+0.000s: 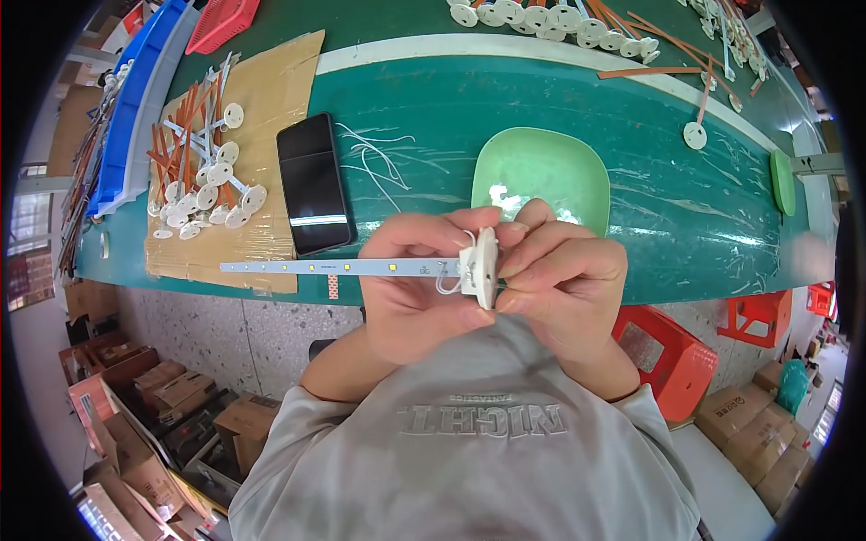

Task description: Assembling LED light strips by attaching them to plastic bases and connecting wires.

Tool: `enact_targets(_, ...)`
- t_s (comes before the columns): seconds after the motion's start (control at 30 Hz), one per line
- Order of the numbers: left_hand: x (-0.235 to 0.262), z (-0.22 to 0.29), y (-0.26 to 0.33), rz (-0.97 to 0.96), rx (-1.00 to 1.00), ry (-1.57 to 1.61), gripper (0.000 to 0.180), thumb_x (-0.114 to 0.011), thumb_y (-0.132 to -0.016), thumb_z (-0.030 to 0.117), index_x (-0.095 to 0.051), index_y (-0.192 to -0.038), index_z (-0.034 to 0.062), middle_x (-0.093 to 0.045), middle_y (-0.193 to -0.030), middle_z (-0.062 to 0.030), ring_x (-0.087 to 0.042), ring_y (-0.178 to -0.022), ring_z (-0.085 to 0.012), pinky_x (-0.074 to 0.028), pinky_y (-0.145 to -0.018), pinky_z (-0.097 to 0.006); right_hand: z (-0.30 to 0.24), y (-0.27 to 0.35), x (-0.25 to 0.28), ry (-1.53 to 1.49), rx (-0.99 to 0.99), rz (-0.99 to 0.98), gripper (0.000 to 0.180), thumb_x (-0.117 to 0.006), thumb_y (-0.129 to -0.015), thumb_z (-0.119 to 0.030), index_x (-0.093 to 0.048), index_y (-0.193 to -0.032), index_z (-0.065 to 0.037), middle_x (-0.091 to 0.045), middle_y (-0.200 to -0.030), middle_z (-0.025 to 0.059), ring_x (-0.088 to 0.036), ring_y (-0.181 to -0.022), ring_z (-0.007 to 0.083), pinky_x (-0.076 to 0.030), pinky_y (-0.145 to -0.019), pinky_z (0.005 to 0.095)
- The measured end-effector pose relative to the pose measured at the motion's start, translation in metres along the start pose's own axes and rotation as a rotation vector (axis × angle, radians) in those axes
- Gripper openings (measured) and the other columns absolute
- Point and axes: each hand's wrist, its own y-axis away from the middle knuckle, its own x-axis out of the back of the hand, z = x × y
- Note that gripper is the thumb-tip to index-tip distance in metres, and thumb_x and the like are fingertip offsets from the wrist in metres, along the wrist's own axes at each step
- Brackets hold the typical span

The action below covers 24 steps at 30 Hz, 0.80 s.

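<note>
Close in front of my chest I hold an LED strip assembly: a narrow white strip [316, 267] dotted with small yellow LEDs, joined to a round white end cap [486, 269]. My left hand [410, 279] is closed on the cap from its left side, thumb below and fingers above, with the strip sticking out leftward. White wires [448, 286] loop at the joint between strip and cap. My right hand [568, 279] is closed in a pinch at the cap's right face, its fingertips touching it. Whatever small piece may lie between those fingertips is hidden.
A green dish [541, 176] stands just beyond my hands. To its left lie loose white wires [374, 162], a black phone [316, 185] and cardboard [262, 108] bearing several capped strips [207, 180]. More capped strips [550, 20] lie at the far side. A red stool [667, 356] stands right.
</note>
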Motion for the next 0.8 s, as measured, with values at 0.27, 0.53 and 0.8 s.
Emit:
enact_targets(0.27, 0.003, 0.006, -0.001, 0.024, 0.062, -0.025, 0.047, -0.073, -0.075, -0.008, -0.049, -0.115, 0.0000, -0.052, -0.131, -0.0242, -0.057, -0.117, -0.0324, -0.049, -0.098, -0.044, -0.015, -0.009, 0.001, 0.495, 0.246, -0.144, 0.017, -0.078, -0.067, 0.000, -0.075, -0.083, -0.005, -0.068, -0.085, 0.0070, -0.059, -0.076, 0.0231, -0.048, -0.067, 0.0307)
enact_targets(0.53, 0.012, 0.014, -0.006, -0.159, 0.181, -0.050, 0.050, -0.078, -0.071, -0.005, -0.050, -0.112, -0.0003, -0.056, -0.127, -0.0244, -0.058, -0.115, -0.0345, -0.050, -0.097, -0.046, -0.019, -0.010, 0.015, 0.345, 0.222, -0.301, 0.019, -0.077, -0.068, 0.000, -0.074, -0.086, -0.004, -0.067, -0.082, 0.0078, -0.061, -0.072, 0.0206, -0.048, -0.062, 0.0284)
enact_targets(0.8, -0.005, 0.004, 0.009, -0.042, 0.110, 0.049, 0.047, -0.074, -0.073, -0.010, -0.051, -0.114, 0.0002, -0.053, -0.129, -0.0264, -0.055, -0.120, -0.0331, -0.048, -0.100, -0.045, -0.021, 0.004, -0.006, 0.535, 0.280, -0.135, 0.011, -0.074, -0.069, 0.003, -0.066, -0.077, 0.002, -0.066, -0.077, 0.0123, -0.062, -0.067, 0.0239, -0.050, -0.059, 0.0302)
